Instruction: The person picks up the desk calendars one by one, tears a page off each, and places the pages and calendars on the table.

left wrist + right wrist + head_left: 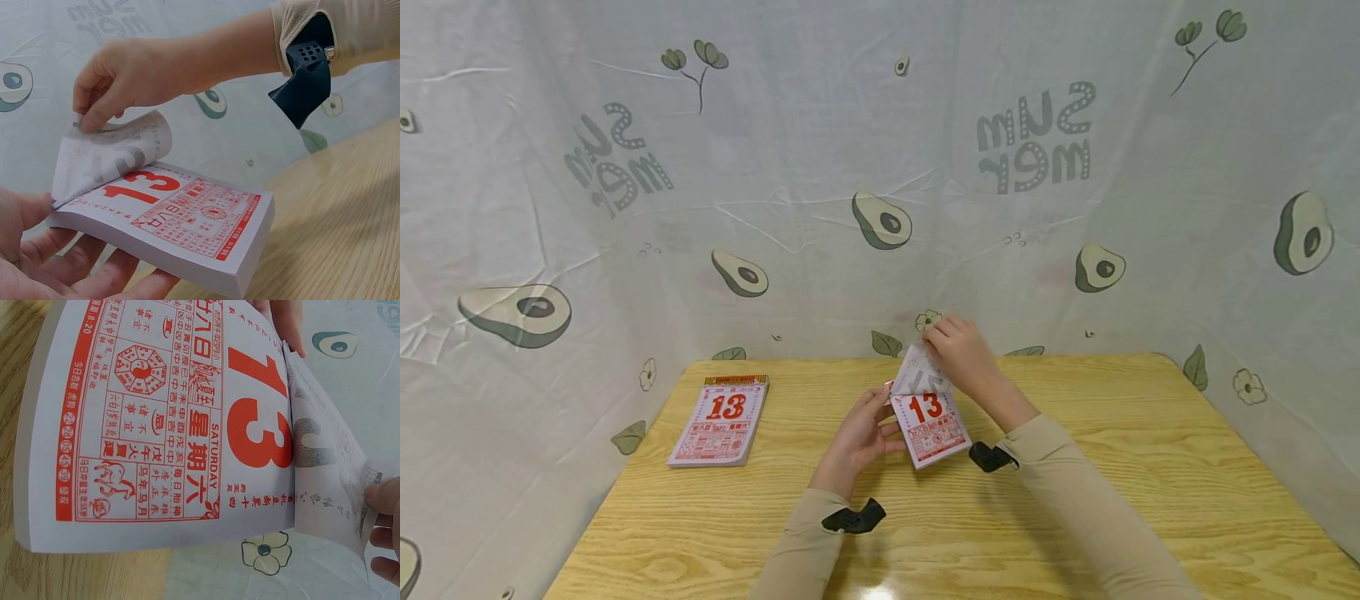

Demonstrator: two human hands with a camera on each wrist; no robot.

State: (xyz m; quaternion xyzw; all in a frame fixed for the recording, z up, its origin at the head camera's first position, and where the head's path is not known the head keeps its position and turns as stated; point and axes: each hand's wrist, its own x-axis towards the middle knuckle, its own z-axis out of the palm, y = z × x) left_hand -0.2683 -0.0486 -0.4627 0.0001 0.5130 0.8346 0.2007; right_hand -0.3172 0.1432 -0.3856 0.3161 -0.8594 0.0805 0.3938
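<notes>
A thick tear-off calendar (936,429) with a red 13 on its page is held tilted above the table. My left hand (861,433) grips it at the bound top edge, thumb on top and fingers spread beneath the block, as the left wrist view shows. Between thumb and fingers, my right hand (962,354) pinches the lower end of a lifted sheet (112,153). That sheet is folded up and back, its pale underside showing. It still joins the block near the binding, close to my left thumb (31,209).
A second tear-off calendar (718,421), also showing 13, lies flat on the left of the wooden table (1000,533). Behind the table hangs a pale curtain (820,150) printed with avocados. Black wrist devices (853,518) sit on both sleeves.
</notes>
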